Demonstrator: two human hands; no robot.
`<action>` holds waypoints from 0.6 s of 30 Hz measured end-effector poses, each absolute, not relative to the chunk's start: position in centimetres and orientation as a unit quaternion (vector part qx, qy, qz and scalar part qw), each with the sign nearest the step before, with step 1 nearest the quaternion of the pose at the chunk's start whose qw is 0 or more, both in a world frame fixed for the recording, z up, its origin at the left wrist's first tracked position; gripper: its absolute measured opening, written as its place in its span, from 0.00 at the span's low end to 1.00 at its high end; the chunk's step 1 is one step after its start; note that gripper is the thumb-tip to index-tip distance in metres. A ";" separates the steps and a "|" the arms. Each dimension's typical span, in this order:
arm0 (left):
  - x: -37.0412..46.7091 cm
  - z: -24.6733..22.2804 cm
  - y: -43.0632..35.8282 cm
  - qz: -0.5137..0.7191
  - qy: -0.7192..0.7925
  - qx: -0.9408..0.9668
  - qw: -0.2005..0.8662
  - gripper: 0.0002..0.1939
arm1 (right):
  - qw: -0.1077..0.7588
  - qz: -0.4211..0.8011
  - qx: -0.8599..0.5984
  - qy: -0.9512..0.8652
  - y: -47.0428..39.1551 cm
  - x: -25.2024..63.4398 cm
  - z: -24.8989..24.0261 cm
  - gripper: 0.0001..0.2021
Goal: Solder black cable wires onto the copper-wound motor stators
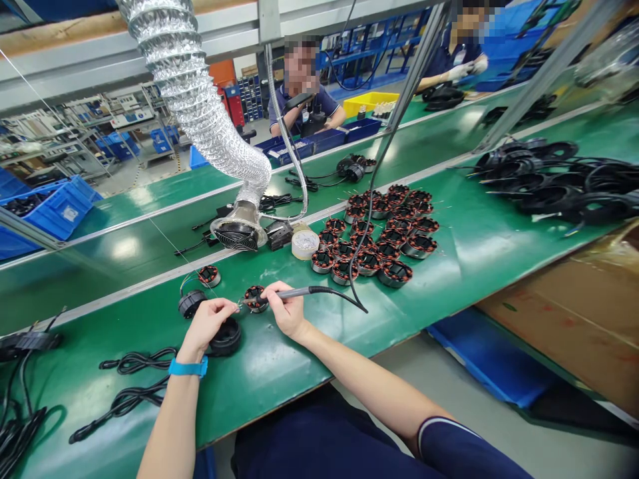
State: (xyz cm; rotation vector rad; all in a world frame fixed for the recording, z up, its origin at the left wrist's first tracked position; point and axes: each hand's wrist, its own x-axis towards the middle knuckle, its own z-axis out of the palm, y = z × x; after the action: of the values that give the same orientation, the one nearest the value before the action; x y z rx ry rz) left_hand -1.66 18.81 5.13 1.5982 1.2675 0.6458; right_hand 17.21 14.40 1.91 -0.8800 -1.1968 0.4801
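Note:
My right hand is closed round the grey handle of a soldering iron, its tip pointing left over a copper-wound motor stator. Close to that tip, my left hand pinches a thin solder wire that comes down from the upper left. Fine lead ends show at the left fingertips; their exact contact is too small to tell. Below the left hand sits a black round housing, partly covered by it. Another black housing and a second stator lie just behind.
Many stators stand grouped at the right. A silver exhaust duct hangs over the bench, beside a round whitish container. Black cables lie left, black ringed parts far right. Two people sit across.

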 end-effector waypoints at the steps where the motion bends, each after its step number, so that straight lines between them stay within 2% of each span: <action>1: -1.7 5.2 18.8 0.265 0.520 0.655 0.481 0.18 | 0.712 0.217 -0.395 -0.539 14.4 17.2 1.9 0.13; 7: -1.7 5.1 18.8 0.266 0.518 0.649 0.489 0.17 | 0.693 0.240 -0.402 -0.547 14.5 17.0 1.6 0.12; 18: -1.6 5.1 18.8 0.274 0.515 0.653 0.483 0.17 | 0.629 0.194 -0.379 -0.650 15.0 16.8 1.9 0.10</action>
State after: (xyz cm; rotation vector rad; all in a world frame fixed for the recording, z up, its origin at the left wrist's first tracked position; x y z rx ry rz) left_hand -1.57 18.75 5.11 1.5914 1.2557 0.6679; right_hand 16.83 15.03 1.86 -0.8673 -1.4900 0.4444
